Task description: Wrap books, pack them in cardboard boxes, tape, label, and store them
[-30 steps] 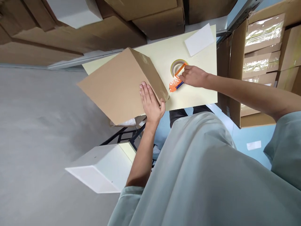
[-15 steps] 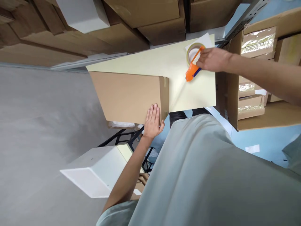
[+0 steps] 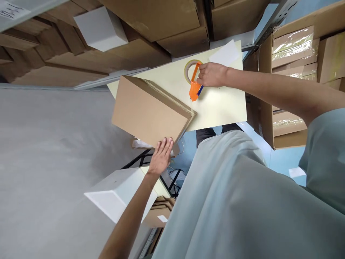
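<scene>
A brown cardboard box (image 3: 148,111) sits turned at an angle on the pale yellow tabletop (image 3: 221,104), with tape along its far side. My left hand (image 3: 161,154) lies flat on the near end of its top, fingers stretched out. Beyond the box's right corner, my right hand (image 3: 211,74) is closed around an orange tape dispenser (image 3: 195,88). The dispenser carries a roll of clear yellowish tape (image 3: 186,71) and is apart from the box. A white sheet of paper (image 3: 225,53) lies behind my right hand.
On the right stands a large open carton (image 3: 265,90) holding several taped boxes. Brown boxes (image 3: 151,18) and a small white box (image 3: 101,28) fill the shelf along the back. A white bin-like container (image 3: 113,190) and flat cardboard pieces (image 3: 159,212) are at lower left.
The box has turned on the tabletop, showing its taped far side. My right hand has moved left with the tape dispenser, uncovering the paper. My left hand has shifted left and nearer with the box.
</scene>
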`<state>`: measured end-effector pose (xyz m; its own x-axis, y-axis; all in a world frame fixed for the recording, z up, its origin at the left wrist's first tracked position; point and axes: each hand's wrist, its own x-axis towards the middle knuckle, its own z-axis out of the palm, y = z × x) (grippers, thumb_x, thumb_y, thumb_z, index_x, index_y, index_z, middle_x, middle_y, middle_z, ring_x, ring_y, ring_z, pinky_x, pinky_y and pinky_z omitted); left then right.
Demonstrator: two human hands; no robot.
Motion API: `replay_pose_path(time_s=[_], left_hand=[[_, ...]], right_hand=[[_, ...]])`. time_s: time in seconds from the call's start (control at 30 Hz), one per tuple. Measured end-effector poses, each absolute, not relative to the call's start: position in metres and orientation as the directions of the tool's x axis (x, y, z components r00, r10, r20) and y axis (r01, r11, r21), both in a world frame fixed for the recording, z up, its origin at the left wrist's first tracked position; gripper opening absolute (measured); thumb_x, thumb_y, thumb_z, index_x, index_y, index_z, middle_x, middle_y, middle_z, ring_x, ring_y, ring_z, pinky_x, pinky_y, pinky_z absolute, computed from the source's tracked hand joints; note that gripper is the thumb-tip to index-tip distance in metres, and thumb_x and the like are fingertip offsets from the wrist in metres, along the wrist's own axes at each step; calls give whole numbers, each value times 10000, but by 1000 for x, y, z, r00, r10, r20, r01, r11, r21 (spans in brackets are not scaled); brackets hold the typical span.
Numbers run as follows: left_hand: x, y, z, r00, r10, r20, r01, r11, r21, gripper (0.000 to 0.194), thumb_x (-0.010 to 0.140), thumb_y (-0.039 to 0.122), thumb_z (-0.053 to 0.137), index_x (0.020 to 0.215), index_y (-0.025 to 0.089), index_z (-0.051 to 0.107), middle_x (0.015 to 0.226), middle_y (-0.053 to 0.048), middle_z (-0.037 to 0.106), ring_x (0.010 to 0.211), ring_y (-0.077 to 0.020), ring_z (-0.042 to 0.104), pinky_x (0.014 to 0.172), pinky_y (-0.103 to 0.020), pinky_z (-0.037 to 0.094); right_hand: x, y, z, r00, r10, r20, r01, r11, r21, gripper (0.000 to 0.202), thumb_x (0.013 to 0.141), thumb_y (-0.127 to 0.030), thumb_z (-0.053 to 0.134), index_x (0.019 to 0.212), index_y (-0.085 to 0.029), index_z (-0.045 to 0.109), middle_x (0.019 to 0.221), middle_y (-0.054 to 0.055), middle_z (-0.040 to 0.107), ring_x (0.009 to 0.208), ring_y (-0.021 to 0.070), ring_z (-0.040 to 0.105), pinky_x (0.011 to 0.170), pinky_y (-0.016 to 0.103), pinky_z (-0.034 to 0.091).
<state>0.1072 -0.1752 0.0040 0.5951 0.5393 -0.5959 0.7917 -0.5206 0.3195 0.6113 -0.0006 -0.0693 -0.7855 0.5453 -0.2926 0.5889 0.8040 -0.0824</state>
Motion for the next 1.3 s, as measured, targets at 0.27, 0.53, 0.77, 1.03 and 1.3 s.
replay_pose_path(time_s=[0.27,0.53,0.77,1.03,1.3], left_hand=[[150,-124,5,162,982,-98,964,-136,229,706,1052,399,512,1700,125,452,1848,-215,290,1761,-332,-39,1417,-669,50],[286,-67,-88,-205,979,13,933,191,304,862,1125,511,408,1777,9,151,1857,-307,144,1767,-323,-26,1428,-616,68],[267,-101,-66,17,994,-110,944,20,328,882,1133,599,386,1779,29,199,1857,-289,163,1771,-315,-1,1428,-587,70],[269,-105,-55,119,975,-189,927,-40,374,1231,900,621,813,1779,40,177,1874,-273,58,1766,-393,-48,1427,-608,5],[277,-106,-46,115,974,-197,938,-41,345,1035,906,217,685,1769,-12,160,1872,-269,72,1768,-374,-37,1442,-585,28]], right_hand=[[569,-41,-93,-784,598,-166,617,723,-310,426,1036,-10,292,1223,-94,665,1010,71,772,961,206,660,1136,492,431],[570,-43,-73,-755,603,-256,629,777,-23,376,1027,-8,348,1214,-53,672,1052,150,812,914,214,728,1089,400,459],[579,-53,-73,-811,524,-261,572,803,-167,408,1059,-8,330,1235,-100,687,1048,96,797,951,198,716,1102,404,460],[552,-50,-59,-705,587,-398,685,710,-166,472,1042,-158,402,1423,-3,633,1087,191,827,988,298,774,1068,436,485],[489,-71,-3,-492,678,-546,870,408,-277,504,1003,-179,454,1388,71,662,1139,347,801,1057,415,792,968,528,532]])
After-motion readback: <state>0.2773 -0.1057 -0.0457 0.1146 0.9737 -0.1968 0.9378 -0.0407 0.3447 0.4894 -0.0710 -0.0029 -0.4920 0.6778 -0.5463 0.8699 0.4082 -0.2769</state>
